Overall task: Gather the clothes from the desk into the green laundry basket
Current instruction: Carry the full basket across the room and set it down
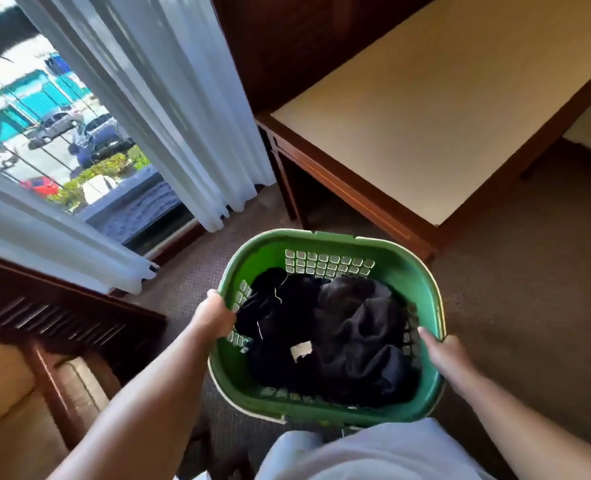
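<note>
Wooden desk (443,109) beyond green basket (412,271); curtains (169,98) left.

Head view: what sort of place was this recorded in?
Likely a hotel or guest bedroom: a dark wooden desk, sheer white curtains at a tall window over parked cars, and carpet underfoot.

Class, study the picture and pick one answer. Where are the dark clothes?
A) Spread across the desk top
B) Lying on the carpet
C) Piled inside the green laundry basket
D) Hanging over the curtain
C: the dark clothes lie heaped inside the green laundry basket, below its rim.
</note>
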`<action>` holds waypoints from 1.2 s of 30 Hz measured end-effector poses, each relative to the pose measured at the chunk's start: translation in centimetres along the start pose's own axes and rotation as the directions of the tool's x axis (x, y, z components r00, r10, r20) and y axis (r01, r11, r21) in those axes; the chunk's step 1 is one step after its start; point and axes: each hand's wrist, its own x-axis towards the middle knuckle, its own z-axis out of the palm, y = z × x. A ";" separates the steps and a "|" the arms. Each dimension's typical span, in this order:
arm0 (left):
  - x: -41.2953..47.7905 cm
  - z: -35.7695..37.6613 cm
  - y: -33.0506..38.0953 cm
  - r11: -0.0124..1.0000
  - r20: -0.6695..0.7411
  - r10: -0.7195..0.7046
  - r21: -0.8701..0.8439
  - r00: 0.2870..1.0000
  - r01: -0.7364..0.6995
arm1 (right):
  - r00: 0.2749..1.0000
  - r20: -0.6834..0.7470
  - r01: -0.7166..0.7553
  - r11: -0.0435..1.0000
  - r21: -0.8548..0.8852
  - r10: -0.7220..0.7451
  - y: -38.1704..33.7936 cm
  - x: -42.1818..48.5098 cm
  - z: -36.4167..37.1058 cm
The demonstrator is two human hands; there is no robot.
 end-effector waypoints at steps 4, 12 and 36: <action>2.9 -2.4 1.1 0.996 0.013 0.080 0.043 0.997 -0.080 | 0.998 -0.036 -0.048 0.999 0.023 0.049 -1.2 -0.4 1.5; 11.2 -4.3 3.9 0.947 0.118 0.240 0.189 0.964 -0.259 | 0.966 -0.168 -0.175 0.974 0.145 0.198 -2.0 -2.3 5.5; 29.8 -2.8 10.9 0.865 0.273 0.468 -0.336 0.840 -0.373 | 0.758 -0.326 -0.349 0.773 0.529 0.565 -4.7 1.7 19.7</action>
